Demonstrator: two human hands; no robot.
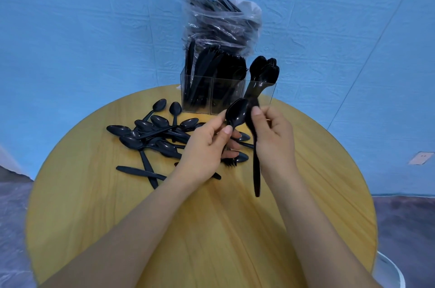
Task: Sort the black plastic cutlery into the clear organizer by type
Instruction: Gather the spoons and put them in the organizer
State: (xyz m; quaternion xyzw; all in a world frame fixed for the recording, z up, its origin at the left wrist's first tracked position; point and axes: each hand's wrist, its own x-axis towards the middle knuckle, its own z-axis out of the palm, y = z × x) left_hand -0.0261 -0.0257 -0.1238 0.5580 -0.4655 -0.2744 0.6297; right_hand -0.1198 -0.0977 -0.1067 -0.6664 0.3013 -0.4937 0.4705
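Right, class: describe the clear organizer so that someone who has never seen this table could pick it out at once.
Start at the round yellow table and look to its far edge, just beyond the two hands. There stands the organizer, a clear box split into side-by-side compartments with black cutlery standing upright in them. Unlike the loose spoons lying flat at its left, and the crinkled bag behind, it is rigid and square-cornered.

Loose spoons point(155, 132) crowd table's point(94, 205) left; near side open.

I see glossy black spoons point(150, 132) on a yellow wood-grain table point(211, 228); behind it, wrinkled blue cloth point(82, 28), possibly a backdrop.
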